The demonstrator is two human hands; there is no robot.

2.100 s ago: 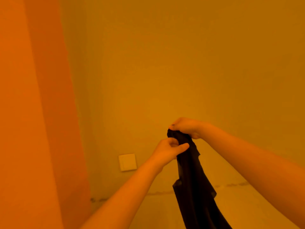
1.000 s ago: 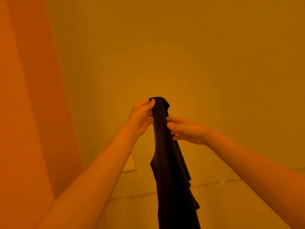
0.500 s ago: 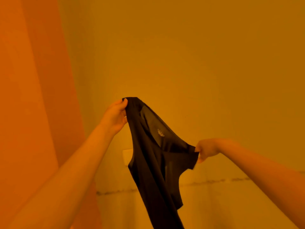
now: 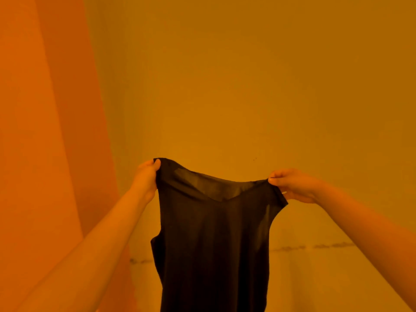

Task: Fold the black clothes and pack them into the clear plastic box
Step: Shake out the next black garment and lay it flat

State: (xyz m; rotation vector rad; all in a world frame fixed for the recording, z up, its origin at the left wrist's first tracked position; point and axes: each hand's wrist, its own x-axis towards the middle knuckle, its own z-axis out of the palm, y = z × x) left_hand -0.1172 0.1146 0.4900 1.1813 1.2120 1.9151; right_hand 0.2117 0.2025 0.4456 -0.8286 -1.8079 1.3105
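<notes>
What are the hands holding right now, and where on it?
A black sleeveless top, hanging spread open. The left hand grips one shoulder, and the right hand pinches the other shoulder.

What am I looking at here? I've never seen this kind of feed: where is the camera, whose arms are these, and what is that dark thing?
There is no machine here. The camera sits on a person's head and looks forward and down, so the two bare arms reaching in from the bottom are that person's own. The left hand and the right hand each pinch one shoulder of a black sleeveless top, holding it spread out in the air so that it hangs down out of the picture. Behind it is a plain wall under strong orange light, with an orange curtain-like panel on the left. No table shows, and the clear plastic box is not in view.
</notes>
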